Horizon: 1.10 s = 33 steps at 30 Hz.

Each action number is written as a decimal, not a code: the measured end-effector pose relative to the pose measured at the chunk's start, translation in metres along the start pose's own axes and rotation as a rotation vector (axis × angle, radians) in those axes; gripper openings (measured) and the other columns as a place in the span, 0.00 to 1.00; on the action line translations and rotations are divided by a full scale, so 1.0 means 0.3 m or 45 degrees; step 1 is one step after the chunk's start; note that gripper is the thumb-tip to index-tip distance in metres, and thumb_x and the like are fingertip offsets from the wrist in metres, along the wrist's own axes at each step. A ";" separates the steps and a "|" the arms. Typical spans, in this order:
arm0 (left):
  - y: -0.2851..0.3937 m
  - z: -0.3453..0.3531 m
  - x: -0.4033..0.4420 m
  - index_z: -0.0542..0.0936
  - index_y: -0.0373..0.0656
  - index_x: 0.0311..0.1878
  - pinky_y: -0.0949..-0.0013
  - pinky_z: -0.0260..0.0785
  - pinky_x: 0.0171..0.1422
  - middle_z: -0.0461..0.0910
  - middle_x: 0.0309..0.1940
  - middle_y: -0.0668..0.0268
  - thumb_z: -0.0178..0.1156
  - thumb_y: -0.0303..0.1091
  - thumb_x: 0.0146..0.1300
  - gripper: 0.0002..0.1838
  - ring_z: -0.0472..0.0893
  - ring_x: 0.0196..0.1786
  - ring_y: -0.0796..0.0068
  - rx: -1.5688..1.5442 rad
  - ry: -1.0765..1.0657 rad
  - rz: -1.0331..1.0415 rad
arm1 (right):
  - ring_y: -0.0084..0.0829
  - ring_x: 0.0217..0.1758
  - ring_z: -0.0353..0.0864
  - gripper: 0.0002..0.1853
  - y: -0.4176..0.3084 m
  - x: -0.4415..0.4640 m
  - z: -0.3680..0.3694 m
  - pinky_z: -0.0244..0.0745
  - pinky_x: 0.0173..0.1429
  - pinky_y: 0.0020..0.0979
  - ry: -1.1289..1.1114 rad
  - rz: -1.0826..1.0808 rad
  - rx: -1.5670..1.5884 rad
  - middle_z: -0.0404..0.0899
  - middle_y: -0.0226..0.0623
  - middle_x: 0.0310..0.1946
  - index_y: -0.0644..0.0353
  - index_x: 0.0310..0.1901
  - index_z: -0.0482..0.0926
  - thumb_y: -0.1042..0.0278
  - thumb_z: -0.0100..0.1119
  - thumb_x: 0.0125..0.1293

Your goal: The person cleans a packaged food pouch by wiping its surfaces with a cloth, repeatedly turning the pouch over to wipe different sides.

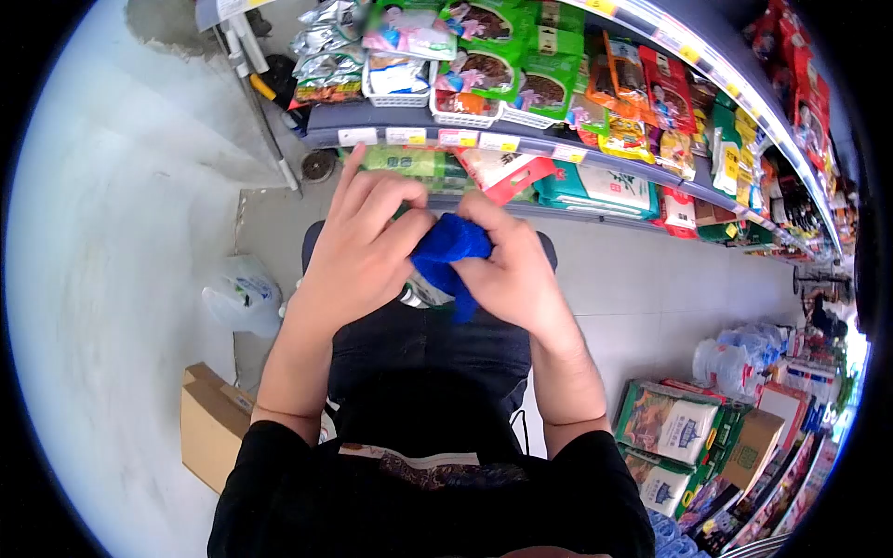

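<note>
A bright blue cloth (453,240) is bunched up in front of my chest, one end hanging down. My right hand (510,268) is closed on it, thumb and fingers pinching the folds. My left hand (358,246) is beside the cloth at its left, index finger and thumb curled in and another finger stretched out towards the shelf. Under the hands, a pale item with a white end (423,292) shows in part; the hands and cloth hide most of it, so its kind and what my left hand grips are unclear.
Ahead, a store shelf (549,144) bears green bags (488,46), white baskets (465,107) and other packets. A plastic bag (244,293) and a cardboard box (214,423) are at left. Stacked packages (670,423) and water bottles (735,358) stand at right.
</note>
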<state>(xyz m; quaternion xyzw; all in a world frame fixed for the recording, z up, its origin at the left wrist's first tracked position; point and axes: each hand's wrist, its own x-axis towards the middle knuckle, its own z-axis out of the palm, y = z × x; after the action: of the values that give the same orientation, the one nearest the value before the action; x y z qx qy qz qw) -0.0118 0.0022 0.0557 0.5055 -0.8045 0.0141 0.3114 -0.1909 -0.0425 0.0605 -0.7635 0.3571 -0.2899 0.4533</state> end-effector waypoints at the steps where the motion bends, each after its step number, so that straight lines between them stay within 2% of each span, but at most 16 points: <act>1: -0.001 -0.006 0.000 0.75 0.42 0.33 0.45 0.54 0.67 0.69 0.39 0.65 0.61 0.26 0.38 0.14 0.71 0.47 0.61 0.021 -0.049 -0.013 | 0.54 0.34 0.76 0.13 -0.001 -0.002 0.004 0.71 0.34 0.40 0.004 0.033 0.002 0.75 0.49 0.27 0.60 0.38 0.70 0.77 0.56 0.48; 3: 0.003 -0.025 0.005 0.76 0.42 0.36 0.49 0.58 0.63 0.70 0.40 0.64 0.63 0.29 0.38 0.17 0.72 0.48 0.61 0.023 -0.074 -0.061 | 0.53 0.33 0.77 0.12 0.017 -0.008 0.024 0.72 0.36 0.36 0.097 0.045 0.060 0.74 0.51 0.27 0.61 0.39 0.71 0.77 0.56 0.50; 5: 0.006 -0.052 0.025 0.76 0.42 0.39 0.54 0.61 0.60 0.71 0.41 0.63 0.66 0.32 0.37 0.20 0.72 0.47 0.61 -0.018 -0.013 -0.119 | 0.41 0.29 0.79 0.12 0.066 -0.014 0.036 0.72 0.34 0.33 0.132 0.029 0.159 0.74 0.46 0.26 0.61 0.39 0.71 0.77 0.56 0.51; 6: -0.015 -0.064 0.031 0.76 0.44 0.45 0.58 0.62 0.54 0.72 0.45 0.62 0.70 0.35 0.33 0.29 0.72 0.49 0.59 -0.036 0.029 -0.118 | 0.26 0.29 0.76 0.11 0.062 -0.015 0.026 0.71 0.35 0.27 0.113 0.066 0.241 0.74 0.40 0.26 0.62 0.39 0.71 0.78 0.57 0.52; 7: -0.037 -0.069 0.036 0.75 0.43 0.46 0.61 0.63 0.54 0.73 0.44 0.61 0.72 0.35 0.34 0.30 0.72 0.48 0.57 -0.139 0.062 -0.149 | 0.17 0.33 0.72 0.09 0.077 -0.014 0.026 0.70 0.37 0.23 0.138 0.029 0.337 0.74 0.31 0.27 0.64 0.39 0.71 0.78 0.56 0.56; 9: -0.087 -0.100 0.048 0.75 0.42 0.46 0.63 0.64 0.53 0.74 0.42 0.60 0.73 0.35 0.35 0.30 0.72 0.48 0.56 -0.282 -0.044 -0.164 | 0.16 0.33 0.71 0.06 0.070 -0.018 0.038 0.68 0.38 0.20 0.217 0.152 0.686 0.74 0.25 0.29 0.64 0.39 0.72 0.79 0.53 0.60; 10: -0.099 -0.112 0.051 0.75 0.40 0.45 0.65 0.66 0.52 0.76 0.38 0.62 0.73 0.32 0.38 0.27 0.75 0.45 0.62 -0.184 -0.033 -0.135 | 0.13 0.32 0.69 0.04 0.077 -0.009 0.024 0.66 0.37 0.17 0.185 0.070 0.571 0.72 0.22 0.29 0.64 0.39 0.72 0.79 0.51 0.62; 11: -0.116 -0.117 0.050 0.75 0.39 0.45 0.66 0.67 0.51 0.76 0.37 0.64 0.73 0.31 0.39 0.26 0.75 0.44 0.65 -0.303 -0.047 -0.239 | 0.12 0.31 0.67 0.03 0.078 -0.011 0.024 0.64 0.36 0.16 0.193 0.094 0.678 0.72 0.22 0.28 0.63 0.39 0.73 0.78 0.52 0.63; 13: -0.153 -0.124 0.042 0.75 0.39 0.44 0.68 0.68 0.50 0.77 0.36 0.66 0.72 0.28 0.41 0.24 0.76 0.42 0.71 -0.542 -0.072 -0.442 | 0.11 0.32 0.67 0.02 0.088 -0.018 0.030 0.64 0.36 0.16 0.217 0.105 0.769 0.72 0.21 0.29 0.62 0.38 0.74 0.76 0.53 0.64; 14: -0.175 -0.119 0.030 0.75 0.38 0.43 0.72 0.70 0.46 0.77 0.34 0.68 0.69 0.25 0.47 0.18 0.75 0.39 0.80 -0.593 -0.031 -0.408 | 0.12 0.32 0.68 0.02 0.089 -0.022 0.028 0.64 0.36 0.16 0.218 0.109 0.786 0.73 0.21 0.29 0.61 0.38 0.74 0.76 0.53 0.64; 17: -0.198 -0.131 0.011 0.76 0.38 0.42 0.75 0.71 0.43 0.78 0.36 0.67 0.66 0.23 0.51 0.14 0.76 0.37 0.82 -1.235 -0.057 -0.730 | 0.13 0.32 0.69 0.03 0.092 -0.025 0.026 0.65 0.37 0.17 0.252 0.148 0.841 0.74 0.22 0.30 0.61 0.39 0.75 0.74 0.54 0.65; 18: -0.199 -0.129 0.006 0.75 0.37 0.42 0.77 0.72 0.40 0.78 0.36 0.66 0.62 0.24 0.56 0.11 0.76 0.35 0.83 -1.348 -0.016 -0.733 | 0.13 0.33 0.70 0.03 0.091 -0.025 0.026 0.65 0.37 0.17 0.277 0.179 0.864 0.74 0.22 0.30 0.61 0.39 0.75 0.74 0.54 0.65; 21: -0.234 -0.079 -0.034 0.75 0.35 0.47 0.74 0.71 0.49 0.80 0.39 0.65 0.59 0.29 0.62 0.12 0.78 0.42 0.78 -1.948 0.106 -0.656 | 0.15 0.34 0.72 0.05 0.100 -0.025 0.020 0.67 0.39 0.17 0.308 0.198 0.977 0.76 0.25 0.33 0.61 0.41 0.76 0.73 0.54 0.65; 24: -0.208 -0.017 -0.068 0.73 0.35 0.52 0.70 0.70 0.54 0.78 0.46 0.63 0.54 0.33 0.66 0.15 0.77 0.47 0.76 -2.279 0.102 -0.844 | 0.17 0.34 0.75 0.05 0.094 -0.026 0.013 0.70 0.38 0.19 0.368 0.234 1.120 0.78 0.27 0.34 0.61 0.41 0.76 0.74 0.54 0.65; 27: -0.180 0.017 -0.089 0.71 0.35 0.56 0.67 0.68 0.58 0.76 0.50 0.63 0.52 0.37 0.68 0.19 0.76 0.51 0.74 -2.286 0.059 -0.855 | 0.17 0.33 0.75 0.05 0.088 -0.014 0.001 0.70 0.38 0.20 0.394 0.248 1.098 0.78 0.27 0.33 0.61 0.40 0.76 0.73 0.54 0.65; 33: -0.147 -0.004 -0.087 0.72 0.32 0.54 0.70 0.71 0.54 0.77 0.48 0.60 0.49 0.41 0.69 0.21 0.78 0.49 0.74 -2.190 0.189 -0.876 | 0.17 0.27 0.74 0.07 0.073 0.000 -0.007 0.69 0.30 0.19 0.439 0.349 1.076 0.77 0.26 0.29 0.60 0.41 0.76 0.68 0.53 0.66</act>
<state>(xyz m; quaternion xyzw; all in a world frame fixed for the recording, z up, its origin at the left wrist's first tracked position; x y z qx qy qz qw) 0.0327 0.0019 0.0304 0.3093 -0.3221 -0.6480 0.6170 -0.1988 -0.0507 0.0418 -0.3990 0.3753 -0.4698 0.6922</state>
